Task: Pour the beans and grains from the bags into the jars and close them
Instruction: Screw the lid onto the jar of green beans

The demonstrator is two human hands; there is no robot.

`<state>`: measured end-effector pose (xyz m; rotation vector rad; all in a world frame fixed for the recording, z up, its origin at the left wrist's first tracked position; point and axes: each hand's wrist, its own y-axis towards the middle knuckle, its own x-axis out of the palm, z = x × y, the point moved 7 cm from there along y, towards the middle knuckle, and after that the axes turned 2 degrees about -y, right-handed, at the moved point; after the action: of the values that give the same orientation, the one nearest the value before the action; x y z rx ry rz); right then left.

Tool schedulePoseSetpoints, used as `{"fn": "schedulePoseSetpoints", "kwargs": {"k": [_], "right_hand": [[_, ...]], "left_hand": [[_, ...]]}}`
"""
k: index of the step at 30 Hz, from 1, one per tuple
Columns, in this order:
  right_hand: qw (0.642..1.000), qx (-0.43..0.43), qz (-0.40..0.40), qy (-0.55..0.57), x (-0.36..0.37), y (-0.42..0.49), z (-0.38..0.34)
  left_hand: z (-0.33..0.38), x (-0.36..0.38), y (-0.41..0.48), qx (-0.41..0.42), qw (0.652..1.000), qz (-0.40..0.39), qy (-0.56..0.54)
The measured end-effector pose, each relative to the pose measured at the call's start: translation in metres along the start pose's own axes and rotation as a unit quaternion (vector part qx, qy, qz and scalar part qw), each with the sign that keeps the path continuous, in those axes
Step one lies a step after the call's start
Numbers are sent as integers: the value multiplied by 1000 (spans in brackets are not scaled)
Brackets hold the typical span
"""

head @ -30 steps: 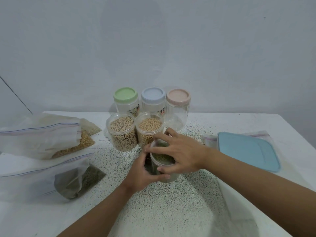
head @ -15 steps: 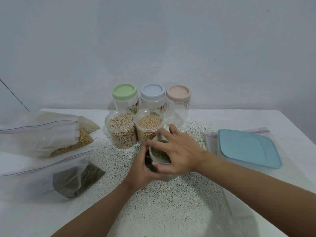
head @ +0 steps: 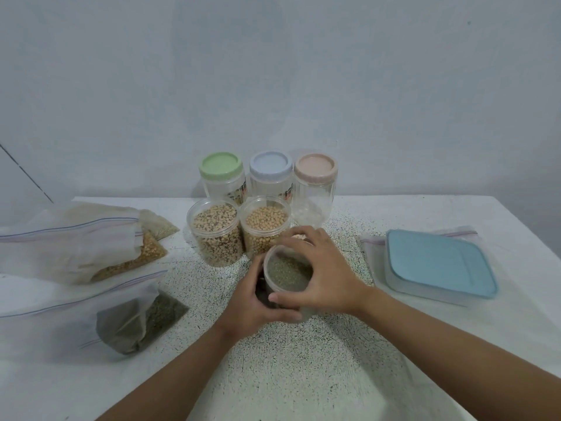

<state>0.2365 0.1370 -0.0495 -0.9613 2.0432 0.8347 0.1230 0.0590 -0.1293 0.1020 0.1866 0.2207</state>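
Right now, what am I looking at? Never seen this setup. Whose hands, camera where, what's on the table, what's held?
No machine: a person's two bare hands, filmed by one camera on their head, looking forward and down. The left hand grips the side of a jar of green grains; the right hand curls its fingers round its top. On the table: a jar of speckled beans, a jar of tan beans, three lidded jars behind, zip bags at left, a blue-lidded box at right.

clear jar (head: 271, 255), green grains (head: 287, 273) inside, upright
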Motion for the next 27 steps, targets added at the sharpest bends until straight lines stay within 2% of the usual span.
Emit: {"fn": "schedulePoseSetpoints", "kwargs": {"k": [3, 5, 10, 14, 20, 27], "right_hand": [[973, 92, 22, 213, 4, -19, 19], [958, 127, 35, 257, 10, -30, 28], [963, 156, 66, 208, 6, -35, 41], [960, 171, 112, 191, -11, -49, 51], [925, 262, 191, 199, -18, -57, 74], [906, 278, 204, 246, -17, -37, 81]], "left_hand": [[7, 1, -4, -1, 1000, 4, 6], [11, 4, -6, -10, 1000, -3, 17], [26, 9, 0, -38, 992, -59, 103], [34, 13, 5, -84, 985, -114, 95], [48, 13, 9, -97, 994, -40, 18], [31, 15, 22, -146, 987, 15, -59]]}}
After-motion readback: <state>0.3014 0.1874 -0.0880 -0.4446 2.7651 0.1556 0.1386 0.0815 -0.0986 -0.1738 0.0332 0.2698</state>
